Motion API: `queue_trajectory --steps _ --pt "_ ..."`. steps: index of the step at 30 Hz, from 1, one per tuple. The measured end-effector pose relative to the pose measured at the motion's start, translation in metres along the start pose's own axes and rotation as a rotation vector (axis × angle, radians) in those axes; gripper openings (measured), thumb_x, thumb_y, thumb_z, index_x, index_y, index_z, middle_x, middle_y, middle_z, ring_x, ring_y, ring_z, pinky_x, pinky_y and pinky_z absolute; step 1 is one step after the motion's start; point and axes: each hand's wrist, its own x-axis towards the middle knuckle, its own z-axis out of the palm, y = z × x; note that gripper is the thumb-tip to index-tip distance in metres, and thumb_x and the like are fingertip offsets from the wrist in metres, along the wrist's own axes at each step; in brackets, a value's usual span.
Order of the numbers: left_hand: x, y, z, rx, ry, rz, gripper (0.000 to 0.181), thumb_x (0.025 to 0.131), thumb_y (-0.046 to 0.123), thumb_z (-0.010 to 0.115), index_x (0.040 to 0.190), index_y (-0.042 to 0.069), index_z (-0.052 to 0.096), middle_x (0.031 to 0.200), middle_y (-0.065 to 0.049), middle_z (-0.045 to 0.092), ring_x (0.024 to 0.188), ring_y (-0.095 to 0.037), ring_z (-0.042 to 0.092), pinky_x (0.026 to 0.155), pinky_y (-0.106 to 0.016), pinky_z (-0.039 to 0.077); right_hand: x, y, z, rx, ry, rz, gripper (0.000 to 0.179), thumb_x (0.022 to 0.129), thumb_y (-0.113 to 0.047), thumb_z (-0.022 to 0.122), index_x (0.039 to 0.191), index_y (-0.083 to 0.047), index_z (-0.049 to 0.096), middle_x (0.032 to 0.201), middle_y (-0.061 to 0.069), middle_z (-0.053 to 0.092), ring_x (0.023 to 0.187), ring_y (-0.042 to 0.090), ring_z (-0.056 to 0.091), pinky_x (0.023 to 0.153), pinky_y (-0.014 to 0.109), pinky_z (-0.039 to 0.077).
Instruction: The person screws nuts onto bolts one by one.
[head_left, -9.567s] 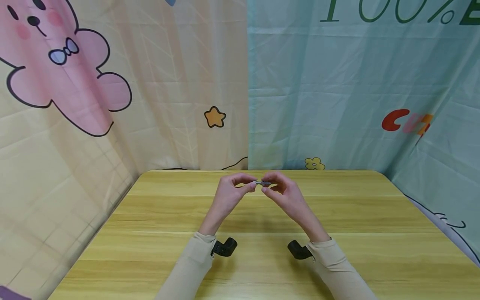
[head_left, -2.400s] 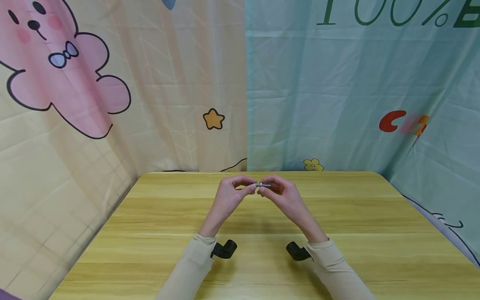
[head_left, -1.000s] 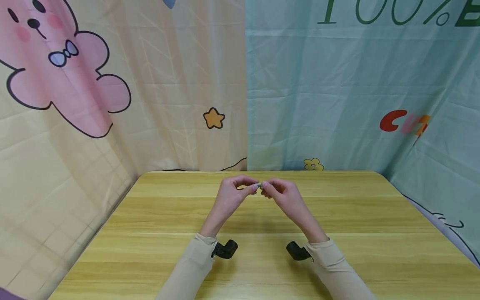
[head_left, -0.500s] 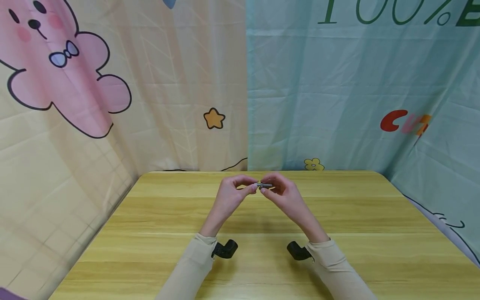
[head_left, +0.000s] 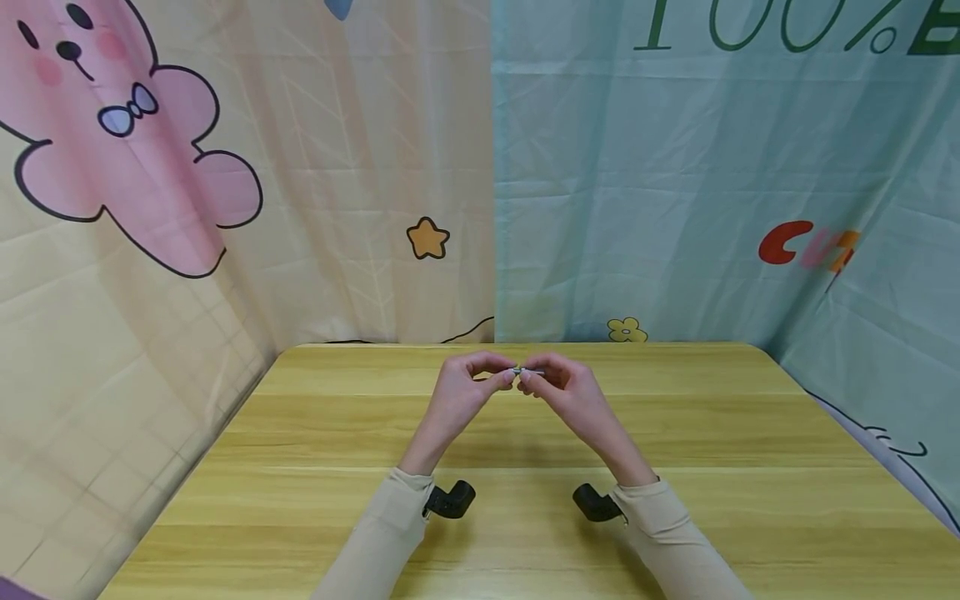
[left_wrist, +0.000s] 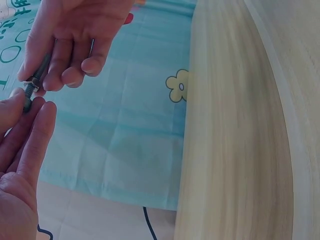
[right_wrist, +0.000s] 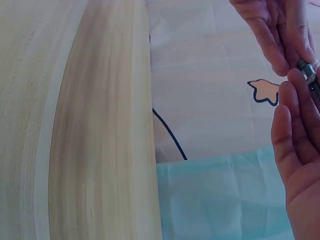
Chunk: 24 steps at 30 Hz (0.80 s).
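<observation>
A small metal bolt (left_wrist: 28, 92) is held above the far part of the table, roughly level between both hands. My left hand (head_left: 467, 387) pinches its head end between thumb and fingers. A nut (left_wrist: 33, 82) sits on the threaded shank, a short way from the head. My right hand (head_left: 568, 392) pinches at the nut with thumb and index finger, and the free end of the shank reaches in among its fingers. In the right wrist view the bolt's head (right_wrist: 303, 65) shows between the fingertips; much of the rest is hidden.
The light wooden table (head_left: 517, 525) lies under both forearms. Printed curtains (head_left: 375, 167) hang behind its far edge and on both sides. A black wrist camera (head_left: 450, 499) sits at the left cuff, another black camera (head_left: 597, 502) at the right.
Over the last seconds the right thumb and fingers have rolled back and forth at the nut. Since the first frame the nut sits closer to the left fingers. The left hand has barely moved.
</observation>
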Motion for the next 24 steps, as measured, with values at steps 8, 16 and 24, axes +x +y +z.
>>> queue_trajectory --steps 8,16,24 --pt "-0.001 0.002 0.001 0.015 -0.004 -0.004 0.013 0.094 0.007 0.067 0.102 -0.002 0.074 0.101 -0.016 0.071 0.091 -0.029 0.067 0.083 -0.035 0.056 -0.006 -0.033 0.002 -0.084 0.003 0.015 0.02 0.102 -0.014 0.056 0.1 0.001 0.069 0.086 0.015 0.068 0.082 0.035 0.063 0.076 0.041 0.055" --pt "0.002 -0.009 0.0 -0.005 0.02 -0.017 0.013 0.093 0.009 0.069 0.101 -0.001 0.074 0.096 -0.013 0.072 0.086 -0.032 0.069 0.077 -0.034 0.058 -0.004 -0.01 0.0 -0.04 0.005 -0.014 0.025 0.097 -0.017 0.064 0.121 -0.009 0.062 0.114 0.009 0.065 0.104 0.022 0.061 0.086 0.038 0.053" --pt "0.01 -0.027 -0.002 -0.024 0.029 -0.007 0.015 0.092 0.011 0.071 0.102 0.0 0.074 0.097 -0.012 0.072 0.087 -0.031 0.069 0.082 -0.039 0.057 -0.006 -0.027 0.002 -0.036 -0.002 -0.079 0.018 0.094 -0.002 0.065 0.112 0.0 0.063 0.107 0.012 0.066 0.101 0.026 0.063 0.084 0.032 0.054"
